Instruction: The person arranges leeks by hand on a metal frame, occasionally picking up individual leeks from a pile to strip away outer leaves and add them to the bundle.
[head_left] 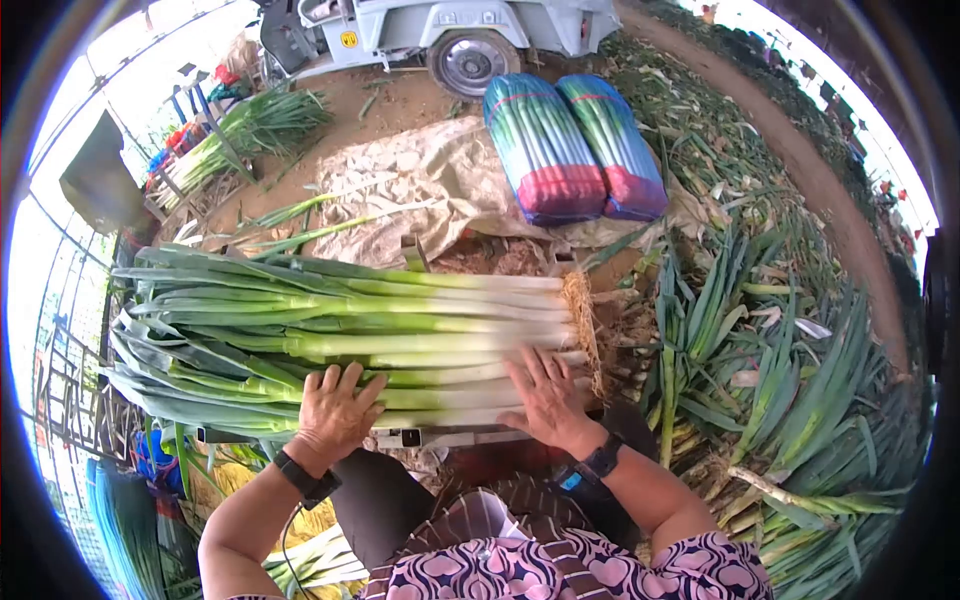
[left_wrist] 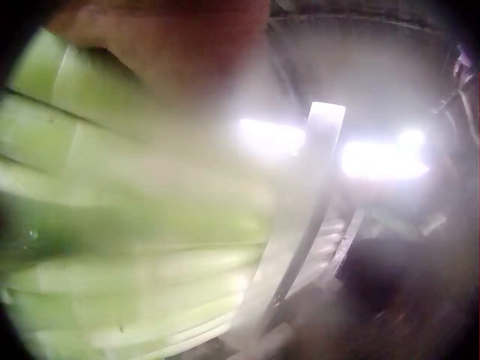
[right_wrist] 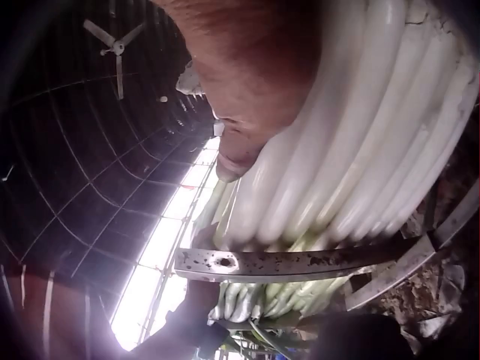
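Note:
A thick bundle of leeks lies sideways before me, leafy ends to the left and roots to the right. My left hand rests on the green part of the near stalks, fingers spread. On the white stalks close to the roots lies my right hand, its fingers extended. The right wrist view has the thumb side of that hand against the white stalks, above a metal bar. Blurred green stalks and part of the left hand fill much of the left wrist view.
Two wrapped leek bundles lie on a pale sheet beyond the frame. A grey vehicle is parked behind them. Loose leeks and trimmed leaves cover the ground at right. More leeks lie at the far left.

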